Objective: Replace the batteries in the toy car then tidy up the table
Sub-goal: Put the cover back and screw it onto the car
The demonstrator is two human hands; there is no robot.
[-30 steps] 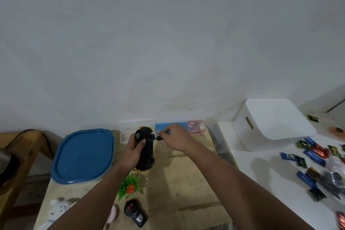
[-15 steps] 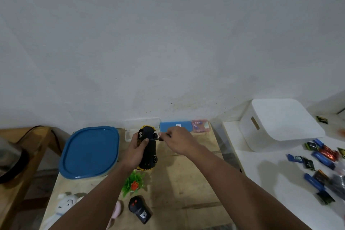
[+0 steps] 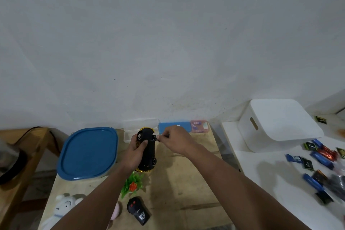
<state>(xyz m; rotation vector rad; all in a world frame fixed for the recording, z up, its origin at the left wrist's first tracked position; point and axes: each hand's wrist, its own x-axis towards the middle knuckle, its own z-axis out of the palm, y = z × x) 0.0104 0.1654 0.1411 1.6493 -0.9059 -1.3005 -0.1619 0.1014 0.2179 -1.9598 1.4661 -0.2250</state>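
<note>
Left hand (image 3: 135, 152) grips the upturned car (image 3: 147, 150); right hand (image 3: 174, 141) pinches a small tool (image 3: 157, 137) that could slip off.

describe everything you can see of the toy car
The toy car is held above the wooden table, flipped so its black plastic-looking underside faces the camera, with a yellow body edge showing at both ends. Three wheels are visible. The left hand grips it from the side, thumb across the underside. The right hand pinches a small dark thing against its upper right edge; what it is cannot be told.
</note>
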